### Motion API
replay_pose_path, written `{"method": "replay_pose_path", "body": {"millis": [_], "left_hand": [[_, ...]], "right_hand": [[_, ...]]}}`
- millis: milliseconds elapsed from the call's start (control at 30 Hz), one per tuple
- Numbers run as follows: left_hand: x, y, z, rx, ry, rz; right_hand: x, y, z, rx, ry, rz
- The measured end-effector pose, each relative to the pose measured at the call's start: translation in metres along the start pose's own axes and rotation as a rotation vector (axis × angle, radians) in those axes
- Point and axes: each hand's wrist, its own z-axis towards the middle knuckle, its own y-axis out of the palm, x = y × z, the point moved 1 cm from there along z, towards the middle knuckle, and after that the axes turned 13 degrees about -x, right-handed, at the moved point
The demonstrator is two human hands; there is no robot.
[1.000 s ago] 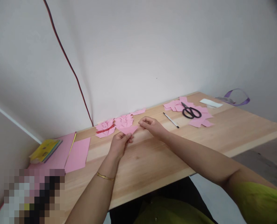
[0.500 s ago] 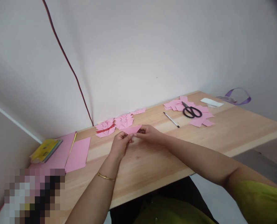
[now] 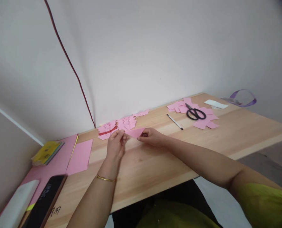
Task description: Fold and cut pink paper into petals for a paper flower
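Observation:
A folded piece of pink paper (image 3: pixel 134 132), roughly triangular, is stretched between my two hands just above the table. My left hand (image 3: pixel 115 144) pinches its left corner between thumb and fingers. At the right corner, my right hand (image 3: pixel 151 137) grips the paper, with some fingertips hidden behind it. Just beyond my hands lie pleated pink paper pieces (image 3: pixel 126 123), and a red strip (image 3: pixel 108 130) crosses one of them. A small pink paper piece (image 3: pixel 141 113) rests against the wall behind.
Black-handled scissors (image 3: pixel 196 113) lie on pink cutouts (image 3: pixel 206 122) at the right, near a white pen (image 3: pixel 174 121) and a white strip (image 3: pixel 216 104). Pink sheets (image 3: pixel 80 156), a yellow packet (image 3: pixel 47 152) and a dark phone-like device (image 3: pixel 47 201) occupy the wooden table's left side.
My left hand has shifted left and slightly up, to the paper's left corner, away from my right hand. More of the pink triangle shows. My right hand has barely moved.

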Motion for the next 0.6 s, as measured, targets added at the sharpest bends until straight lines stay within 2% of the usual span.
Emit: {"method": "replay_pose_path", "body": {"millis": [133, 267, 467, 600], "left_hand": [[0.0, 0.002, -0.002, 0.001, -0.085, -0.057], [-0.006, 0.011, -0.009, -0.109, -0.269, 0.033], [-0.011, 0.013, -0.012, -0.153, -0.277, 0.106], [-0.009, 0.008, -0.009, -0.154, -0.26, 0.14]], "right_hand": [[-0.003, -0.001, 0.0, 0.102, 0.024, -0.086], [-0.008, 0.001, -0.001, 0.144, 0.031, -0.168], [-0.014, 0.006, -0.003, 0.051, -0.036, -0.142], [-0.016, 0.001, -0.001, 0.061, -0.092, -0.026]]}}
